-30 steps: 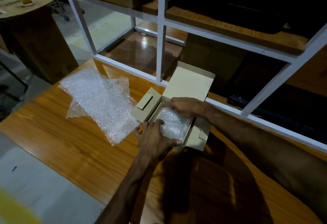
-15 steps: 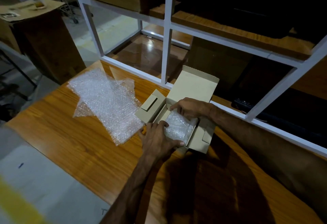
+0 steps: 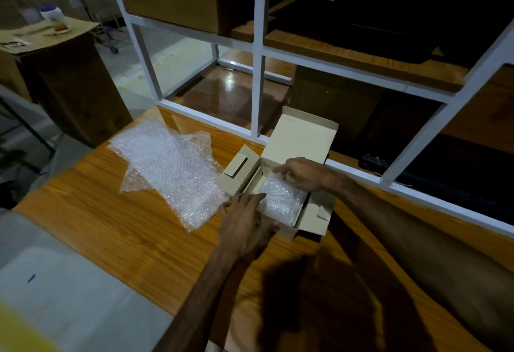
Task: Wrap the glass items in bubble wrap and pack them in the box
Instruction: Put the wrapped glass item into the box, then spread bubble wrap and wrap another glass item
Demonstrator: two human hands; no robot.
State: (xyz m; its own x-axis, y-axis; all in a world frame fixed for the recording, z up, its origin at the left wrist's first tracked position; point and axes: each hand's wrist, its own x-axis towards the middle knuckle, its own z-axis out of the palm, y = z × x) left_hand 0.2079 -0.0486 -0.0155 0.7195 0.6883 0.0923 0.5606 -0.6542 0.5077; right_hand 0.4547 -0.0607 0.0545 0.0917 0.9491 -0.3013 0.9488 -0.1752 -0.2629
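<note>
A small open cardboard box stands on the wooden table, its lid tipped back and its side flaps spread. Inside lies a bundle wrapped in bubble wrap; the glass within is hidden. My right hand rests on the far end of the bundle, fingers curled onto the wrap. My left hand lies flat against the box's near left wall, fingers straight and pointing at the bundle. Loose sheets of bubble wrap lie spread on the table left of the box.
The wooden table runs to a near edge with grey floor below. A white metal frame with wooden shelves stands right behind the box. A tall brown carton carrying a white bottle stands at far left.
My right hand has slid back toward the far end of the bundle, uncovering more wrap. My left hand has flattened against the box wall. The bundle sits lower in the box.
</note>
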